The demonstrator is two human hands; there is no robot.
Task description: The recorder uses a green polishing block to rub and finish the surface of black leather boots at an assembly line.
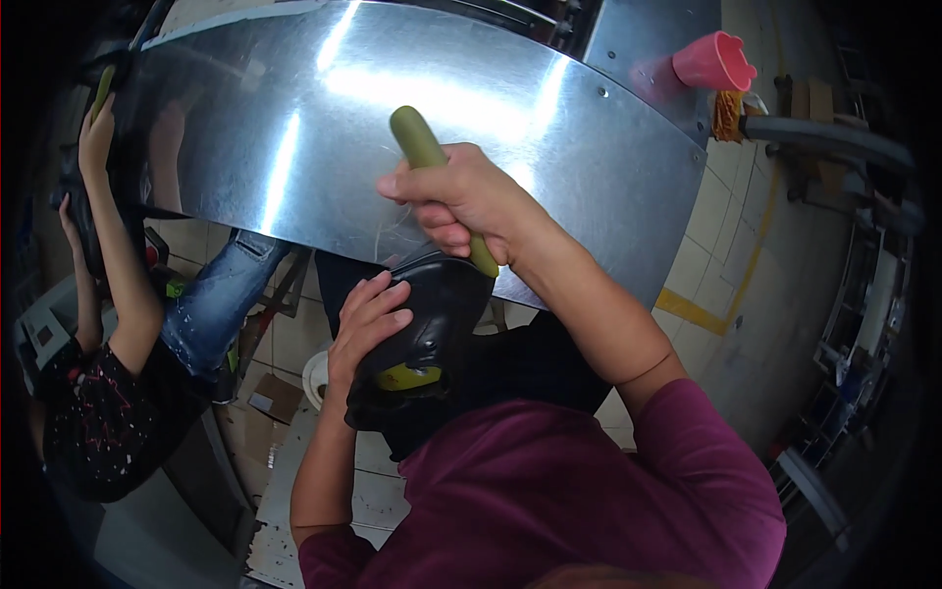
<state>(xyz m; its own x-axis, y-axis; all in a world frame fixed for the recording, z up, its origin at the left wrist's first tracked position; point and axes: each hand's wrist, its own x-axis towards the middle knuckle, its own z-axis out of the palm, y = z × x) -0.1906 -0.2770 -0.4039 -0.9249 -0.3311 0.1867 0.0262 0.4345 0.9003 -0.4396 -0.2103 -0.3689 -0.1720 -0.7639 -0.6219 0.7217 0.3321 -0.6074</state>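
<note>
My right hand (459, 201) is closed in a fist round a thick olive-green rod (417, 135), its rounded end jutting up past my thumb. The rod's lower end (483, 257) comes out under my fist, at the top edge of a glossy black leather piece shaped like a shoe upper (442, 304). Along the left side of that piece my left hand (368, 329) grips it, fingers stretched over the leather. Something yellow-green (407, 377) shows through an opening at its near end. The piece is in front of my lap, against the table's near edge.
A shiny metal table (324, 167) spans the area ahead. At its far right stands a pink cup-like container (714, 63), with an orange-brown bundle (727, 116) below it. On the left, a co-worker's arm (123, 226) holds a similar green rod (103, 90).
</note>
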